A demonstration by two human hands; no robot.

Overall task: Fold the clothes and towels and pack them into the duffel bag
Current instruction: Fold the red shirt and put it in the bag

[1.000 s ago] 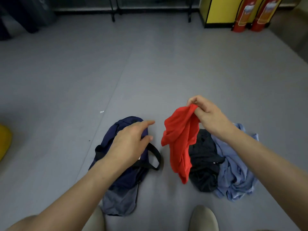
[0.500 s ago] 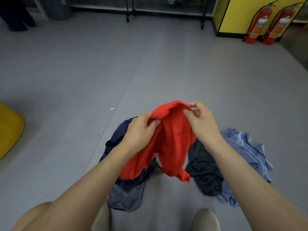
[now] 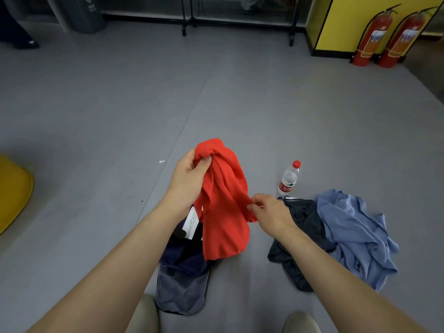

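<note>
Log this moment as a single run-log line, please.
left hand: grips red garment top; right hand: pinches its edge; duffel bag: on floor; dark garment, blue garment: unfolded

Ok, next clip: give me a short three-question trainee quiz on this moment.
1. True or false: the left hand and the right hand both hold the crumpled red cloth garment.
2. What stands upright just beyond the dark navy garment? A clear plastic bottle with red cap; B mug; C spray can.
3. Fill in: the crumpled light blue shirt lies on the grey ____.
Key: 1 true; 2 A; 3 floor.
</note>
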